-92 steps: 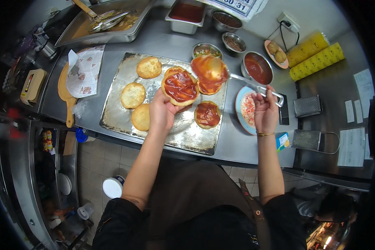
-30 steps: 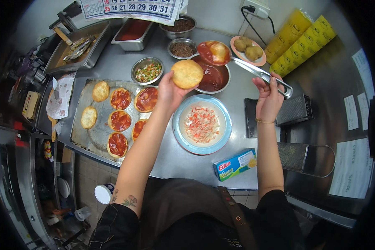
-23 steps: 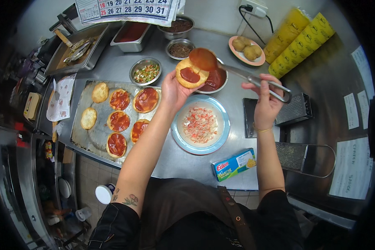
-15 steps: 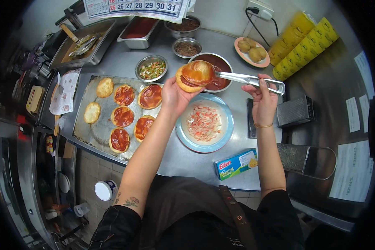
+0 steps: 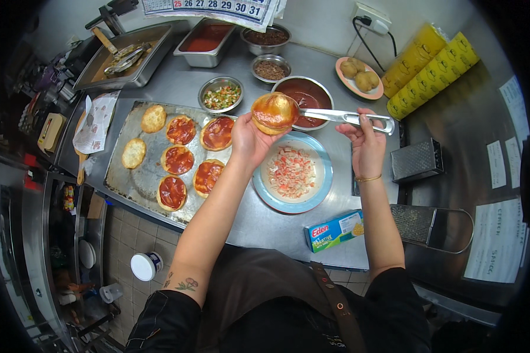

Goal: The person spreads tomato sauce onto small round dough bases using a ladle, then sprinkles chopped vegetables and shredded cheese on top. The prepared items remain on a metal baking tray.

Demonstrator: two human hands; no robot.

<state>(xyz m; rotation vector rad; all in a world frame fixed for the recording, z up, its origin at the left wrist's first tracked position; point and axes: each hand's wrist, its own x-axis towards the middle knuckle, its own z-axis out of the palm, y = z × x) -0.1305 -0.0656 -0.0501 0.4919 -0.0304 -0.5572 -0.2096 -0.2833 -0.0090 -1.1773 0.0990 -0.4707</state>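
Observation:
My left hand [image 5: 249,141] holds up a small round pizza crust [image 5: 269,126] with red sauce on top. A long-handled steel ladle [image 5: 330,115] is gripped near its handle's end by my right hand [image 5: 368,141]. The ladle's sauce-coated bowl rests on the crust. Just behind stands a steel bowl [image 5: 331,101] of red sauce [image 5: 303,93]. To the left lies a metal baking tray [image 5: 121,179] with several sauced crusts [image 5: 172,193] and two plain crusts [image 5: 133,153]. Below the held crust is a blue-rimmed plate [image 5: 325,182] of chopped red-and-white pieces [image 5: 291,172].
Bowls of diced vegetables [image 5: 221,96] and brown toppings [image 5: 271,70] stand behind, near a rectangular sauce pan [image 5: 203,57]. A blue-green box [image 5: 334,230] lies near the front edge. A box grater [image 5: 417,161], flat grater [image 5: 415,226] and potato plate [image 5: 343,88] are on the right.
The ladle's bowl has shifted slightly over the crust, and my right hand has moved a little left. The crust tilts differently, with more sauce showing. The whole view has shifted slightly.

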